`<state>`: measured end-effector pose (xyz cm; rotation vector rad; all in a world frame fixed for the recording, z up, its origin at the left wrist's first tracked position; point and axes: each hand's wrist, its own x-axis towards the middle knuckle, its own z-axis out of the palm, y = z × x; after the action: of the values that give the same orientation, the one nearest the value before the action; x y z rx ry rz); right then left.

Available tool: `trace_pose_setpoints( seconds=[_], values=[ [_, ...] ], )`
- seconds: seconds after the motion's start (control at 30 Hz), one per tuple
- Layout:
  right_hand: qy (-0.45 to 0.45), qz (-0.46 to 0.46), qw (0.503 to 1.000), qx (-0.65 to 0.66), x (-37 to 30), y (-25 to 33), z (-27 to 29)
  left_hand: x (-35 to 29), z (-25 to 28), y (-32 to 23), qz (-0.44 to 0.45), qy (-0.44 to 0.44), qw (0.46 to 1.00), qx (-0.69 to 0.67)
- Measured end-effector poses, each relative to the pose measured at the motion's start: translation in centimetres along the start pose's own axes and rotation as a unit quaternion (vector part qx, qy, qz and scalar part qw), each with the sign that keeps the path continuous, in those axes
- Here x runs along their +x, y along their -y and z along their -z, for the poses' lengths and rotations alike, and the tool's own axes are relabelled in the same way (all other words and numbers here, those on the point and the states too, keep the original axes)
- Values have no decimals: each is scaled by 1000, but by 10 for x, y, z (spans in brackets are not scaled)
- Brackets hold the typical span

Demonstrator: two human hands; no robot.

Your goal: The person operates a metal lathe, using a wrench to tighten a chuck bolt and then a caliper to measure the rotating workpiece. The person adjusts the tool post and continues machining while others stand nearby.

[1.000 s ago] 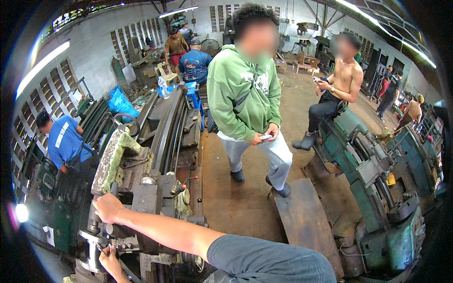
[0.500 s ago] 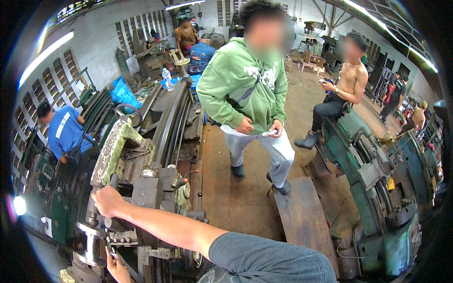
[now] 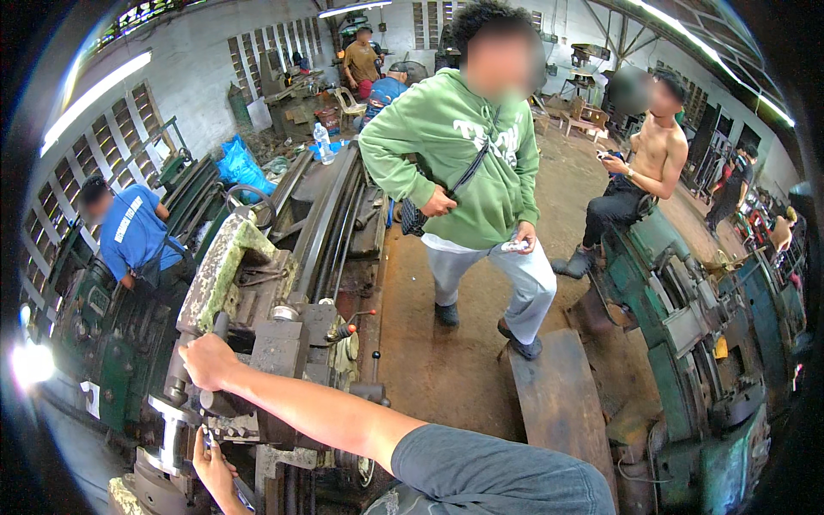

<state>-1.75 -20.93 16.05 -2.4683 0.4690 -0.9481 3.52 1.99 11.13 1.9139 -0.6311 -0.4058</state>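
Note:
At the lower left of the head view, my right hand [image 3: 206, 360] reaches across from the right. Its fingers are closed round a dark metal bar [image 3: 178, 378] at the tailstock [image 3: 219, 270] of a lathe. Below it sits a shiny flanged metal workpiece [image 3: 170, 433] beside the chuck [image 3: 154, 491]. My left hand [image 3: 215, 470] is close to the workpiece's right side, fingers bent and pinched on a small slim thing [image 3: 207, 436] whose kind I cannot make out. Just above that hand is the tool post [image 3: 233, 427] with its row of bolts.
Long lathe bed rails [image 3: 330, 223] run away from me, with a red-knobbed lever [image 3: 348, 330] alongside. A person in a green hoodie [image 3: 463, 154] stands near a wooden board [image 3: 562, 395]. Another sits on the green machine [image 3: 652, 283] at right; one in blue [image 3: 137, 227] works at left.
The whole view has shifted slightly right. My left hand has moved a little up along the workpiece. My right hand keeps its grip. The person in the green hoodie has turned slightly.

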Motion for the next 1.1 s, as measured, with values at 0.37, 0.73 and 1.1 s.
trace_pose_setpoints(
  seconds=[0.37,0.73,1.1],
  values=[
    [-29,16,999,9,0,-2,-7,24,7,16,-127,29,990,62],
    [-56,44,997,-21,0,-6,-14,26,23,2,-151,81,973,158],
    [-45,38,997,-45,0,-1,-4,11,10,-36,-183,25,934,307]
  ],
)
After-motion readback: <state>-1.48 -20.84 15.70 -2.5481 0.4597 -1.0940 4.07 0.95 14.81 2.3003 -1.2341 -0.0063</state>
